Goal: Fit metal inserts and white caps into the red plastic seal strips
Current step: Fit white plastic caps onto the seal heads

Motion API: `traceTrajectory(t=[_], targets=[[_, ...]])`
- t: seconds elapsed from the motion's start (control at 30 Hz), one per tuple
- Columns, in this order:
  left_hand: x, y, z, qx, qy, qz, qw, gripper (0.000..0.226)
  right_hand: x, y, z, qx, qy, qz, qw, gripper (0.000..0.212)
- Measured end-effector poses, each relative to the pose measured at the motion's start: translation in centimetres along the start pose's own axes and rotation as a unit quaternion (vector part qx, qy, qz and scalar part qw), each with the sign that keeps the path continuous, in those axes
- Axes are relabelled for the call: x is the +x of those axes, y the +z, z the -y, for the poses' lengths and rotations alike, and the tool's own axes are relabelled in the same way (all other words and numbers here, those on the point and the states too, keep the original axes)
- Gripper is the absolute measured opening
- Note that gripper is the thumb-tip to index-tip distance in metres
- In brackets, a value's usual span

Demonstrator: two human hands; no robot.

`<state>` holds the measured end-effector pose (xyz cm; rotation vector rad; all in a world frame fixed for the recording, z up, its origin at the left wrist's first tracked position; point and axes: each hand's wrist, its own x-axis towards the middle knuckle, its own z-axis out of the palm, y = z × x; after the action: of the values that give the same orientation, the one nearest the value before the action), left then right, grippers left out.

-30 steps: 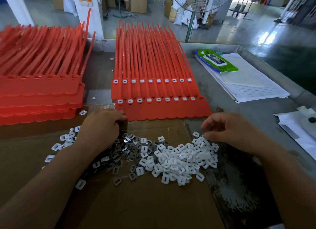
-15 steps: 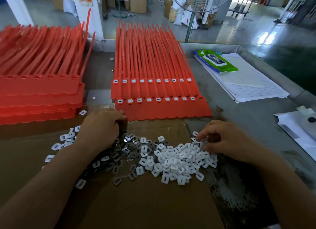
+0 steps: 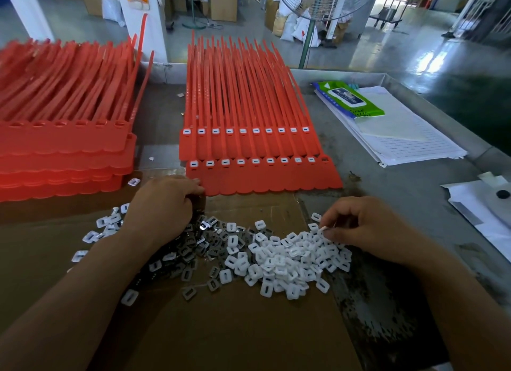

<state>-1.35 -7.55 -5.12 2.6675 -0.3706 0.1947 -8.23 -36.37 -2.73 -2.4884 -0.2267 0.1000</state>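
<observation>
right hand [image 3: 365, 226]: cap [image 3: 323, 228] pinched, centre right | left hand [image 3: 163, 207]: curled over inserts [image 3: 193, 240], grip untellable | cap should be lifted singly, flat

Left hand [image 3: 160, 207], right hand [image 3: 367, 224] — bare; 2 forearms bare to frame edge.

Glossy grey-green concrete floor [image 3: 401, 55] w/ bright daylight glare at right. Pedestal fan [image 3: 323, 2] on green pole stands just behind the steel bench [image 3: 387, 193]. White pillar [image 3: 143, 19] at left; cardboard boxes [image 3: 224, 4] & white sacks [image 3: 293, 24] further back, trolley [image 3: 387, 19] far right.
</observation>
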Motion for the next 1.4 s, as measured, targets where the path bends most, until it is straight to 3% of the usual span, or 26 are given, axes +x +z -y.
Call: traceTrajectory(t=[0.37, 0.53, 0.7, 0.9, 1.4], targets=[[-0.1, 0.0, 0.0, -0.002, 0.005, -0.002, 1.0, 0.041, -0.4, 0.1, 0.5, 0.027, -0.013, -0.047, 0.998, 0.021], [-0.1, 0.0, 0.0, -0.01, 0.002, -0.007, 1.0, 0.04, -0.1, 0.2, 0.2, 0.055, 0.012, -0.141, 0.988, 0.028], [-0.1, -0.1, -0.1, -0.011, 0.004, -0.004, 1.0, 0.04, -0.1, 0.3, -0.1, 0.037, 0.03, -0.138, 0.989, 0.026], [-0.1, -0.1, 0.0, -0.008, 0.001, -0.001, 1.0, 0.04, 0.0, 0.2, 0.5, 0.094, 0.048, -0.12, 0.987, 0.026], [-0.1, 0.0, -0.1, -0.006, -0.004, -0.003, 1.0, 0.04, 4.8, -3.0, -1.5, 0.096, 0.075, -0.225, 0.967, 0.018]])
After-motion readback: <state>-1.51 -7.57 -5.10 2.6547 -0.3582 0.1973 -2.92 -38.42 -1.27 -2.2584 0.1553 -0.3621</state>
